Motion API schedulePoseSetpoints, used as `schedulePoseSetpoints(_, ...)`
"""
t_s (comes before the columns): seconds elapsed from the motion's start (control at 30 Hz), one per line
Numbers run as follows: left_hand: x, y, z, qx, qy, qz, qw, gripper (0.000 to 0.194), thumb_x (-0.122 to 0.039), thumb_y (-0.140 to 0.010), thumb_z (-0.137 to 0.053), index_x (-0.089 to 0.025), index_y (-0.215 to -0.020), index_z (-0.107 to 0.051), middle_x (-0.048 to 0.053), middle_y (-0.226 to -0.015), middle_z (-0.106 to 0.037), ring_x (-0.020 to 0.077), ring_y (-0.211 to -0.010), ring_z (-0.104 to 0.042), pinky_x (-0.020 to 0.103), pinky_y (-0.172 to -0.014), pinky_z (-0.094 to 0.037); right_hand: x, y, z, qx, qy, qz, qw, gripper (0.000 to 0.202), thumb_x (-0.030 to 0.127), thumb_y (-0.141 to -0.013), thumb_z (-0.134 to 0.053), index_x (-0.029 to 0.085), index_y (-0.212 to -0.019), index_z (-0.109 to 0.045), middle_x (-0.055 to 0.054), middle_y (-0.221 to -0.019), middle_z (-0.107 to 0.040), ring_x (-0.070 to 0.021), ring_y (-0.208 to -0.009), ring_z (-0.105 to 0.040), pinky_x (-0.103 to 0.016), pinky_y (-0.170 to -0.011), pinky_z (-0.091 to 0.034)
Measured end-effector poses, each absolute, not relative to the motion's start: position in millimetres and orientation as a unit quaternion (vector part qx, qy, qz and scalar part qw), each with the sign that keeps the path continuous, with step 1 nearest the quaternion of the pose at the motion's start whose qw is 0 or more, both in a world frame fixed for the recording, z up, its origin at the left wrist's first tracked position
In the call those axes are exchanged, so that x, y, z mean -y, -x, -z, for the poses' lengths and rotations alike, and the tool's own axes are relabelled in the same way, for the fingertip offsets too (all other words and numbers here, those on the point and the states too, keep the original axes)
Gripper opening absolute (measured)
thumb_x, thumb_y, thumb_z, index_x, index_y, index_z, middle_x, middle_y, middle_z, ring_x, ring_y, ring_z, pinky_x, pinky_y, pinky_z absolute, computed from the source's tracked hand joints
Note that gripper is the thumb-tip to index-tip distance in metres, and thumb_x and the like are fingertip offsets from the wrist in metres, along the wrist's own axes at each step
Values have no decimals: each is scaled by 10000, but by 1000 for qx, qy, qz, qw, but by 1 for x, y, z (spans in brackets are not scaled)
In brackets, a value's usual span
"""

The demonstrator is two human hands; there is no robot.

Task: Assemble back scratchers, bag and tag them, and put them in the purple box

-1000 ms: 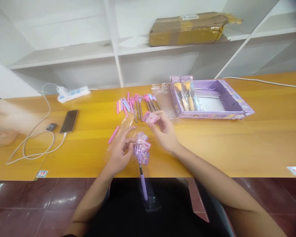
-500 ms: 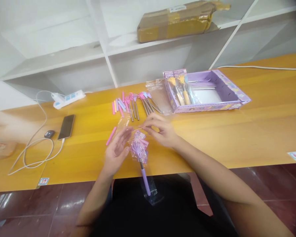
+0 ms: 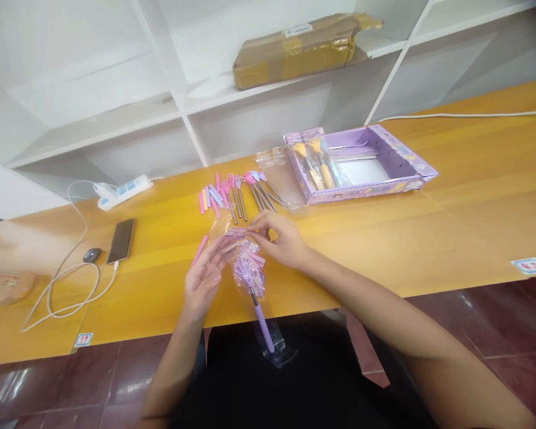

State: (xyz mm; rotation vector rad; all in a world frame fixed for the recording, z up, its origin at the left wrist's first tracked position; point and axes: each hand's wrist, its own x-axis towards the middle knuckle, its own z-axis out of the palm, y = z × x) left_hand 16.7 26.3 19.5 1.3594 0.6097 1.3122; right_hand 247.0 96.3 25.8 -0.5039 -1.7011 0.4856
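Observation:
A small pink-purple card is pinched at its right end by my right hand. My left hand is open, palm turned up, its fingertips against the card's left side. Just below lie several printed cards and a purple hand-shaped scratcher in a clear bag, its handle reaching past the table edge. Beyond my hands are several metal rods with pink and blue hand-shaped heads and several coloured handle sleeves. One pink sleeve lies beside my left hand.
A purple box with bagged yellow scratchers stands at the back right. On the left are a phone, a mouse, cables and a power strip. A taped carton sits on the shelf.
The card, edge-on before, now shows its printed face. My left hand has turned its palm further up. The camera view has shifted slightly.

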Motion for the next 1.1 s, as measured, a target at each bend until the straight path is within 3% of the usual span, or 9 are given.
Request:
schedulePoseSetpoints(0.57,-25,-18,-25,-245,-526,-579,573,658,-280,-897,-765,-288,-1539,-622,130,-1594,-609,426,-1461,-575,710,-1293,-317,-96,-239,-23,674,238,-312,625,136,276,-999,-760,208,-925,-667,-30,-963,-718,-104,-660,-577,-269,-593,-466)
schedulePoseSetpoints(0.77,-25,-18,-24,-246,-529,-580,568,651,-273,-908,-745,-287,-1546,-612,127,-1607,-595,417,-1498,-535,703,-1276,-362,-98,-242,-24,728,240,-271,582,24,218,-1036,-701,221,-1028,-724,-13,-934,-694,-108,-672,-561,-278,-634,-465)
schedulePoseSetpoints(0.97,-25,-20,-27,-253,-551,-563,562,627,-332,-926,-738,-299,-1538,-604,126,-1582,-610,419,-1498,-526,733,-1250,-385,-97,-244,-26,766,204,-202,575,254,143,-1068,-610,271,-1249,-735,-54,-1075,-694,-177,-971,-679,-337,-831,-572)
schedulePoseSetpoints(1.1,-25,-19,-25,-267,-550,-559,560,645,-380,-922,-761,-283,-1537,-595,148,-1597,-585,423,-1497,-525,718,-1249,-386,-97,-245,-24,783,193,-200,557,323,127,-1076,-571,285,-1317,-716,-67,-1115,-670,-193,-1023,-675,-372,-881,-587)
